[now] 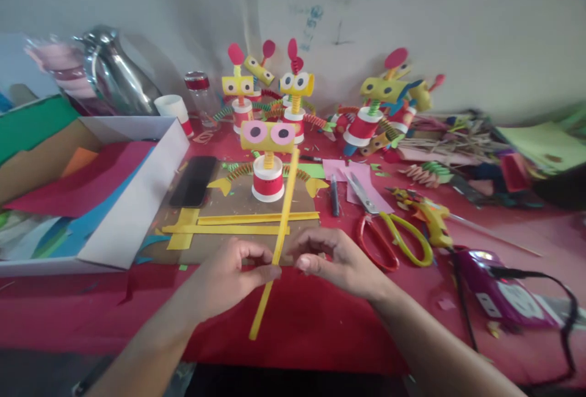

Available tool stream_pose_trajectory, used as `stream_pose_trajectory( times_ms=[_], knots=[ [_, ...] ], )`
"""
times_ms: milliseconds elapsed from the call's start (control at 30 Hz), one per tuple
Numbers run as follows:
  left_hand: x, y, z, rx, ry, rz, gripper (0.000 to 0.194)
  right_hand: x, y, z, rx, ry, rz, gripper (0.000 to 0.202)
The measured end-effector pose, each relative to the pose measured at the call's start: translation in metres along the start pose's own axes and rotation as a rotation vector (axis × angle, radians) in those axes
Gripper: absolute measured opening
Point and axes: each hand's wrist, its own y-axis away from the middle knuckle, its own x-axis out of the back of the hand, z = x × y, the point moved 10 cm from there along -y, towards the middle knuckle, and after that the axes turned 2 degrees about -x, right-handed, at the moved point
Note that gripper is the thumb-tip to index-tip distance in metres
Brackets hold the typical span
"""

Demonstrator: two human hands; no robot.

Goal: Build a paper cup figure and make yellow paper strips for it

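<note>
**Yellow paper strip: single pinch, long free ends, crowded surroundings**

Head view: strip is held at a slant over the front edge of the cardboard. Upper end overlaps the paper figure in view, near one spring arm; can't tell if they touch. Lower end hangs over the red tabletop.

Left hand: thumb and fingers pinching the strip below its middle. Right hand: thumb parted from curled fingers, just beside the strip. Looks unloaded, but the fingertips are soft in the picture, so can't tell whether one grazes the paper.

Risks, my read:
- Crease. Strip is thin and held at one spot; a hard squeeze or a twist there could kink it.
- Snag. Top end sits close to the figure in view. A sideways swing could catch the spring arm or tip the cup body, which looks light.
- Mix-up. Two more yellow strips lie on the cardboard, over a wider yellow piece. A low sweep of the left hand could shift them.
- Right side. Scissors lie with handles spread near the right hand, glue gun beyond. Careless reach could hit the blades, or the nozzle if hot; heat state not visible.
</note>
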Motion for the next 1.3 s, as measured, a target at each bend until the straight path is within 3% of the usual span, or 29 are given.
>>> stream_pose_trajectory(
  times_ms=[133, 233, 367, 500, 633, 800, 900, 1033, 1133, 1200, 1267, 1300],
  knots=[
    [-0.012, -0.021, 0.008, 0.011, -0.300, -0.264, 0.015, 0.004, -0.005, 0.008, 0.005, -0.118, 0.100, 0.034],
    [-0.022, -0.034, 0.008, -0.010, -0.288, -0.373, 0.019, 0.007, -0.008, 0.024, -0.060, -0.244, 0.186, 0.036],
    [-0.018, -0.042, -0.002, 0.035, -0.102, -0.300, 0.018, 0.015, -0.007, 0.040, -0.147, -0.354, 0.295, 0.035],
    [-0.005, -0.041, -0.018, 0.094, -0.211, -0.275, 0.020, 0.030, -0.004, 0.047, -0.211, -0.397, 0.407, 0.033],
    [0.006, -0.039, -0.021, 0.076, -0.289, -0.351, 0.019, 0.047, 0.000, 0.044, -0.176, -0.437, 0.503, 0.030],
    [0.016, -0.042, -0.026, 0.069, -0.288, -0.348, 0.019, 0.056, 0.004, 0.043, -0.166, -0.420, 0.556, 0.028],
    [0.017, -0.044, -0.032, 0.082, -0.295, -0.338, 0.020, 0.069, 0.008, 0.035, -0.079, -0.368, 0.671, 0.028],
    [0.018, -0.046, -0.037, 0.076, -0.339, -0.333, 0.021, 0.100, 0.022, 0.015, 0.094, -0.236, 0.876, 0.022],
    [0.018, -0.047, -0.041, 0.076, -0.373, -0.322, 0.020, 0.141, 0.054, -0.006, 0.124, 0.079, 1.073, 0.025],
    [0.020, -0.048, -0.041, 0.074, -0.387, -0.298, 0.021, 0.172, 0.082, -0.023, 0.019, 0.535, 1.188, 0.024],
    [0.021, -0.049, -0.040, 0.057, -0.412, -0.274, 0.024, 0.206, 0.106, -0.021, -0.086, 0.675, 1.220, 0.007],
    [0.020, -0.049, -0.038, 0.041, -0.430, -0.264, 0.024, 0.222, 0.116, -0.014, -0.174, 0.740, 1.224, 0.011]
  ],
)
